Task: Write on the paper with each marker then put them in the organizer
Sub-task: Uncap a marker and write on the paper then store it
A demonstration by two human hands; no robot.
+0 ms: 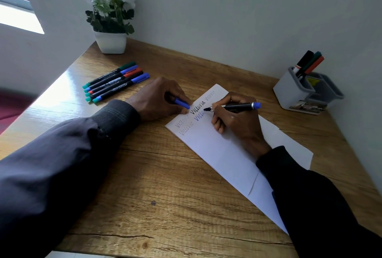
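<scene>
A white sheet of paper (pixel 223 154) lies on the wooden desk, with several handwritten words near its far end. My right hand (pixel 235 119) grips a black marker with a blue end (pixel 237 106); its tip touches the paper beside blue letters. My left hand (pixel 159 98) rests at the paper's far-left corner and pinches the blue cap (pixel 182 103). Several capped markers (pixel 115 81) lie side by side at the left. A grey organizer (pixel 306 92) at the right holds three markers (pixel 309 64) upright.
A white pot with white flowers (pixel 110 30) stands at the desk's back-left corner. The wall runs along the back and right edges of the desk (pixel 157 185). A window is at the far left.
</scene>
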